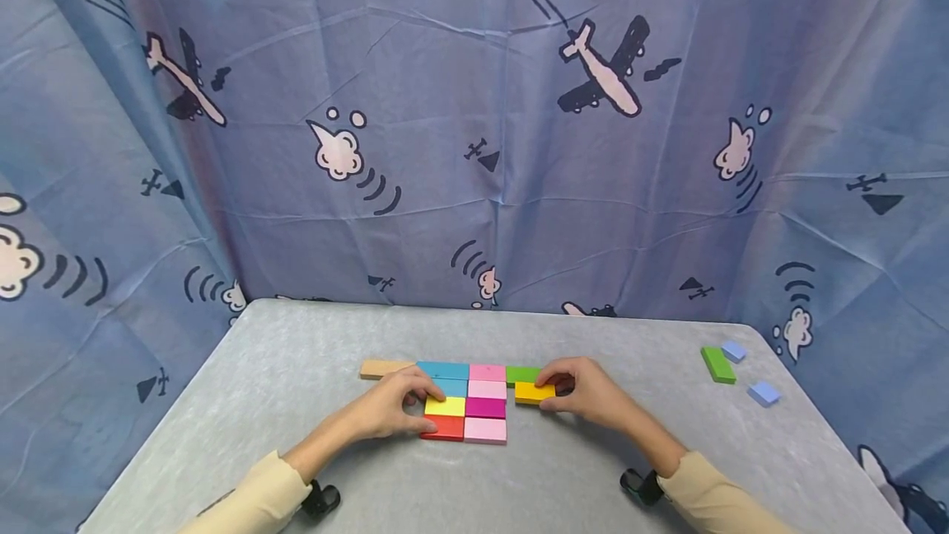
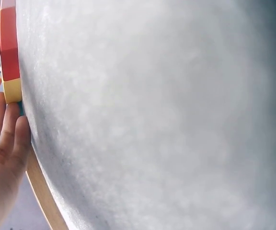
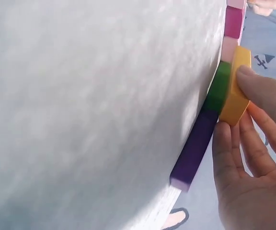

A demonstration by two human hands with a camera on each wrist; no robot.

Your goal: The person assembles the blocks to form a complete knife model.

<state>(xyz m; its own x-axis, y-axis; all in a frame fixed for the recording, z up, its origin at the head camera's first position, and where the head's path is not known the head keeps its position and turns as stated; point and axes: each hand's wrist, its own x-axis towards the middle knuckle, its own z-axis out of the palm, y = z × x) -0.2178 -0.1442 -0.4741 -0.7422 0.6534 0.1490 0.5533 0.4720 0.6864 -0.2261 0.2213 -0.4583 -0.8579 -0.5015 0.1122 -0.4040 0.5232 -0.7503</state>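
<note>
My right hand (image 1: 589, 392) pinches an orange-yellow block (image 1: 530, 393) between thumb and fingers, close in front of a green block (image 1: 519, 374). A purple block (image 3: 195, 148) beyond the green one shows in the right wrist view; the right hand hides it in the head view. With its thumb at the red block (image 1: 446, 428) and fingers near the yellow block (image 1: 446, 407), my left hand (image 1: 389, 406) rests along the left side of the flat group. Two blue blocks (image 1: 443, 370), several pink blocks (image 1: 485, 431) and a magenta block (image 1: 485, 408) lie in it.
A wooden-coloured block (image 1: 381, 368) extends left from the back row, partly behind the left hand. At the right of the grey table (image 1: 593, 484) lie a loose green block (image 1: 717, 364) and two light blue blocks (image 1: 764, 393). A patterned blue curtain (image 1: 430, 188) surrounds the table.
</note>
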